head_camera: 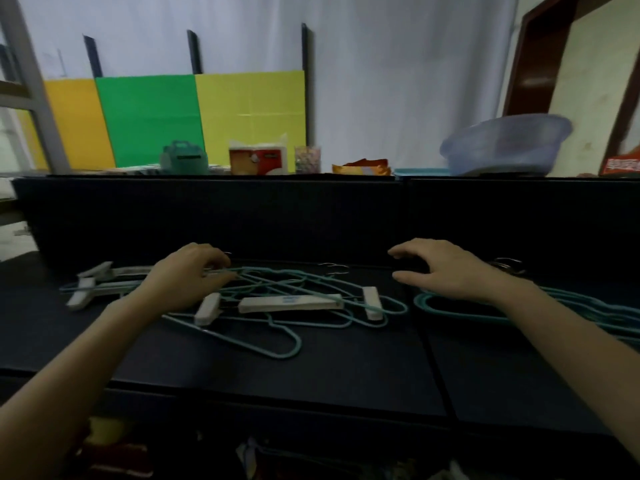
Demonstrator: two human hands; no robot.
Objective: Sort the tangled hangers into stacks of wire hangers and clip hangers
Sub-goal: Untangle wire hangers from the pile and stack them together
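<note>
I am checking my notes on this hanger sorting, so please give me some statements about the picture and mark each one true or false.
1. The left hand is on the tangled pile in the middle. True.
2. The right hand holds a clip hanger in the air. False: it is open with spread fingers, above the dark table, holding nothing.
3. A stack of teal wire hangers lies at the right. True.
4. The tangled pile holds only wire hangers. False: a white clip hanger lies in it too.
5. White clip hangers lie at the left. True.
6. The blue basin stands among the hangers. False: it is behind the dark wall.
</note>
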